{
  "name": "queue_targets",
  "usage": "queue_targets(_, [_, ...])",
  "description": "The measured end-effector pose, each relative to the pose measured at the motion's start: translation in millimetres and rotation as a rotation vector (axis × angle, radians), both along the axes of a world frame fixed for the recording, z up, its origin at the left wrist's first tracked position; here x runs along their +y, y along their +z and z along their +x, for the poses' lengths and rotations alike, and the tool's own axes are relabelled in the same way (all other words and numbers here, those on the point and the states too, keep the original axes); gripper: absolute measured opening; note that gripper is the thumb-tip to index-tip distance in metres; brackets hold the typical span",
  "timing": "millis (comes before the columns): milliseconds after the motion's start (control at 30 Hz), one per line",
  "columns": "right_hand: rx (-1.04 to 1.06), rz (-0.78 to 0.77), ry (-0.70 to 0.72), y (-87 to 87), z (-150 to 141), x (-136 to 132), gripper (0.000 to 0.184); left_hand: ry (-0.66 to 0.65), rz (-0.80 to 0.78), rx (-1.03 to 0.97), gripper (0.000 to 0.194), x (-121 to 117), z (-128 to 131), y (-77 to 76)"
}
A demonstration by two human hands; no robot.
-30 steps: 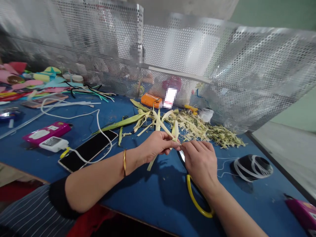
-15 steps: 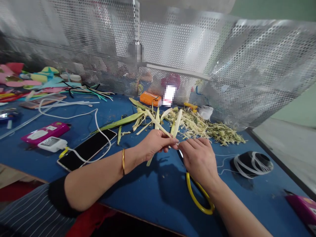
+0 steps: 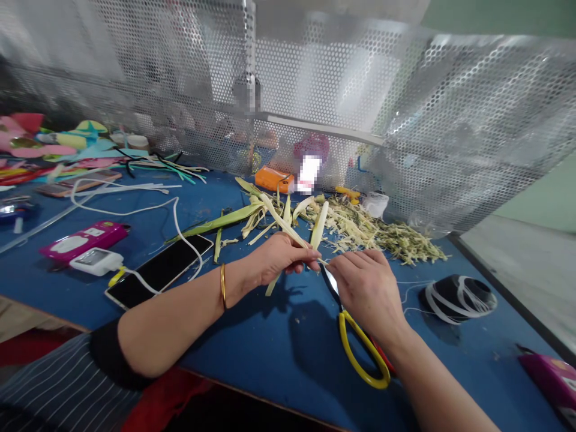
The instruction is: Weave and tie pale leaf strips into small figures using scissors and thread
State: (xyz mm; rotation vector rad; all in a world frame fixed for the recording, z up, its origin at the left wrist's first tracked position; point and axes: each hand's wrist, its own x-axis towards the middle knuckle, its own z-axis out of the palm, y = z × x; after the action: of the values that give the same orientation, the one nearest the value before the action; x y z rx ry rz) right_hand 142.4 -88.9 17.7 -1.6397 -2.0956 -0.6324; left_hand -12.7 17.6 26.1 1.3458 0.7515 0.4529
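My left hand (image 3: 288, 259) is closed in a pinch on a pale corn husk strip (image 3: 281, 219), whose long end points up and away over the table. Just to its right, the closed fingers of my right hand (image 3: 366, 288) grip the strip's thin tip, which shows in the small gap between both hands. Scissors (image 3: 348, 354) with yellow and red handles lie beneath my right hand, partly covered by it. Behind the hands, a broad pale husk piece (image 3: 319, 225) stands out near shredded husk (image 3: 351, 225).
A black spool (image 3: 459, 300) with white thread is at the right, its thread running toward my right hand. At left lie a phone (image 3: 162, 270), a white cable and a magenta box (image 3: 83, 243). A perforated metal screen (image 3: 315, 84) borders the blue table (image 3: 252, 366).
My hands have drawn slightly apart, exposing more of the strip's tip between them. The husk strip has tilted a little to the left, and more of the scissors shows.
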Motion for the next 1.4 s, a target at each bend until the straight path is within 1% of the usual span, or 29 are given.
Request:
queue_targets(133, [0.07, -0.004, -0.007, -5.1, -1, 2, 0.024, -0.083, -0.124, -0.086, 0.032, 5, -2, -0.1])
queue_targets(200, [0.104, -0.007, 0.002, -7.6, -2, 2, 0.022, -0.095, -0.143, -0.093, 0.033, 5, -2, -0.1])
queue_targets(267, [0.142, -0.012, 0.009, -9.6, -3, 3, 0.02, -0.078, -0.092, -0.072, 0.027, 2, -1, -0.8])
queue_targets(400, [0.196, -0.041, 0.032, -10.5, -6, 2, 0.021, 0.024, 0.061, -0.047, 0.019, -4, 4, -4.5])
queue_targets(467, [0.241, -0.066, 0.07, -9.6, -8, 1, 0.022, 0.061, 0.096, -0.029, 0.018, -5, 6, -5.9])
queue_targets(533, [0.33, -0.117, 0.107, -8.5, -7, 1, 0.023, 0.061, 0.099, -0.011, 0.02, -5, 6, -5.6])
queue_targets(600, [0.489, -0.2, 0.098, -7.7, -5, 2, 0.028, 0.034, 0.087, 0.001, 0.02, -4, 4, -3.7])
queue_targets(633, [0.604, -0.248, 0.076, -7.5, -3, 3, 0.03, 0.008, 0.074, 0.003, 0.02, -3, 3, -2.2])
queue_targets(667, [0.749, -0.289, 0.056, -7.4, -1, 5, 0.033, -0.03, 0.058, 0.004, 0.019, -3, 2, -0.8])
queue_targets(733, [1.106, -0.343, 0.039, -7.7, 2, 8, 0.037, -0.131, 0.02, 0.007, 0.02, -3, 0, 1.5])
queue_targets(800, [1.467, -0.384, 0.083, -8.6, 2, 11, 0.037, -0.224, -0.014, 0.024, 0.025, -6, -1, 2.4])
queue_targets(833, [1.614, -0.403, 0.113, -9.2, 2, 12, 0.035, -0.254, -0.023, 0.037, 0.027, -7, -1, 2.3])
queue_targets(900, [1.793, -0.42, 0.152, -10.6, 0, 13, 0.032, -0.271, -0.025, 0.056, 0.031, -11, 0, 1.5])
queue_targets(967, [1.847, -0.382, 0.15, -12.2, -2, 14, 0.031, -0.249, -0.014, 0.056, 0.03, -14, 1, 0.3])
queue_targets(1067, [1.859, -0.307, 0.091, -14.9, -5, 14, 0.032, -0.219, -0.004, 0.042, 0.024, -16, 3, -1.9])
queue_targets(1133, [1.874, -0.251, 0.053, -17.0, -7, 15, 0.032, -0.225, -0.005, 0.047, 0.023, -16, 4, -3.5])
queue_targets(1233, [1.882, -0.178, 0.045, -19.1, -8, 17, 0.031, -0.23, -0.015, 0.048, 0.019, -15, 4, -5.3])
queue_targets(1300, [1.875, -0.199, 0.066, -18.5, -6, 17, 0.031, -0.217, -0.025, 0.038, 0.018, -15, 3, -5.6])
queue_targets(1400, [1.826, -0.296, 0.101, -15.3, 1, 17, 0.038, -0.166, -0.055, -0.001, 0.019, -13, 2, -5.3])
